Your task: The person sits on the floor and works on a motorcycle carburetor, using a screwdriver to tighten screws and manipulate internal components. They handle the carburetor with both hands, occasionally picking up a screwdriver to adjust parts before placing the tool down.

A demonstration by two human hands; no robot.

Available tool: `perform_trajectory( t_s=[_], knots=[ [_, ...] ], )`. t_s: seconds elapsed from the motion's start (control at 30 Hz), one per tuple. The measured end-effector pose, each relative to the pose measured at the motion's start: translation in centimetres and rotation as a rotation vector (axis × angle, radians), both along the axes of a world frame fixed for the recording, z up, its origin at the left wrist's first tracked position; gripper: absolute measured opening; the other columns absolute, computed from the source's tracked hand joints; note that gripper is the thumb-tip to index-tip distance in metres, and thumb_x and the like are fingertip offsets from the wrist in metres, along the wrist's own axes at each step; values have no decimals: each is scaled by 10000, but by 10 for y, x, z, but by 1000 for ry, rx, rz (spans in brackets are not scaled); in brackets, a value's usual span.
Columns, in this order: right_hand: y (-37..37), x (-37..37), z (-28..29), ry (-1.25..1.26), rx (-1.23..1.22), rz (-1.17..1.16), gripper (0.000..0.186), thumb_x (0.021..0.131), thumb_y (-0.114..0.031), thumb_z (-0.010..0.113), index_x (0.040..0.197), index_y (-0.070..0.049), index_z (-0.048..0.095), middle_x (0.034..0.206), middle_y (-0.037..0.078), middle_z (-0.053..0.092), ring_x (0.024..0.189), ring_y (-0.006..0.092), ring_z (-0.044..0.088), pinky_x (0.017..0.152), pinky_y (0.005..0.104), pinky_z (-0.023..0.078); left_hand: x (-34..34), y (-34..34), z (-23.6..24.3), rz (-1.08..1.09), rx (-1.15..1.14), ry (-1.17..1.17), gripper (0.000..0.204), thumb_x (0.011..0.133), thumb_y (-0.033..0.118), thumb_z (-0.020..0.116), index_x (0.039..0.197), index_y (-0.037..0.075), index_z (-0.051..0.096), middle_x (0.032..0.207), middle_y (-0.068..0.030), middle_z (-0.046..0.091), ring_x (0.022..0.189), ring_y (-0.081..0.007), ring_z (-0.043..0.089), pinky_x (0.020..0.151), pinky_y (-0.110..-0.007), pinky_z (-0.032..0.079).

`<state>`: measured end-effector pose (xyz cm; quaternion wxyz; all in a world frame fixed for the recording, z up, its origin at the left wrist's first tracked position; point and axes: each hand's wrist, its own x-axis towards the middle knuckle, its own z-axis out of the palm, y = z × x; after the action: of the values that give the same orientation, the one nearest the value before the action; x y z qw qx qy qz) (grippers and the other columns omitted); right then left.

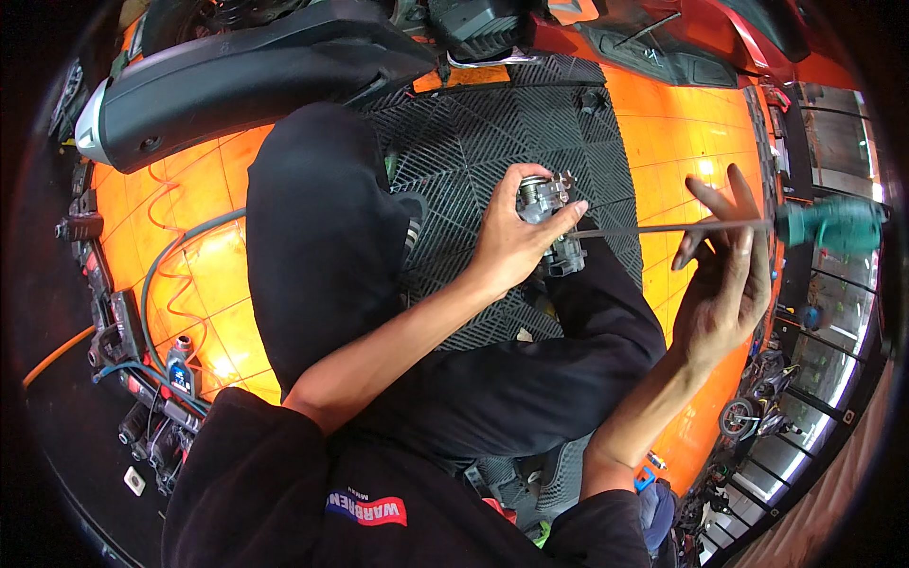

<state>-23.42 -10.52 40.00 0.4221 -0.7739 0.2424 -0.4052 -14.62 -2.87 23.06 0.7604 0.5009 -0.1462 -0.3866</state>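
Note:
A small silver-grey throttle body (543, 201) is gripped in my left hand (516, 232), above my folded legs. The thumb lies across its right side and the fingers wrap behind it. A long-shafted screwdriver (653, 229) reaches level from the right. Its tip end meets the throttle body near my left thumb, where the exact contact is hidden. My right hand (724, 284) is at the shaft near the handle, with several fingers spread and others bent around the shaft. The green handle (833, 225) sticks out beyond the hand and looks blurred.
A black ribbed mat (454, 133) covers part of the orange tiled floor (682, 133). A black exhaust cover (246, 80) and red bodywork (776, 47) stand ahead. At left are a coiled orange hose (170, 227), a bottle (182, 367) and power tools (118, 327).

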Motion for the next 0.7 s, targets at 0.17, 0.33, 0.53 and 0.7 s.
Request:
perform_trajectory(
  t_s=[0.17,0.33,0.53,0.7],
  knots=[
    [-10,-13,-3,65,-72,-105,264,1039,-87,556,1231,84,618,933,205,724,662,142,635,563,256,497,-2,2,5,-61,-2,24,423,884,154,825,1198,71,553,1013,-24,658,889,-67,630,747,-241,526],
    [6,2,6,-26,72,-8,225,1025,-67,570,1155,102,641,869,189,720,641,156,644,550,250,500,-7,-1,-5,-33,14,-25,410,889,146,819,1195,76,556,1001,-20,672,880,-70,639,748,-241,530],
    [-8,-17,-4,122,-106,-185,259,1035,-98,572,1174,110,637,941,223,731,667,158,653,574,263,521,-8,0,1,-54,-41,41,403,893,129,812,1199,77,555,1005,-22,669,882,-70,646,744,-239,538],
    [-3,-11,5,61,42,47,278,1047,-101,548,1227,101,611,933,195,715,703,166,669,604,265,540,-7,0,-2,-38,-25,19,398,896,127,806,1204,76,559,1010,-25,666,880,-74,646,743,-243,541]
  ],
)
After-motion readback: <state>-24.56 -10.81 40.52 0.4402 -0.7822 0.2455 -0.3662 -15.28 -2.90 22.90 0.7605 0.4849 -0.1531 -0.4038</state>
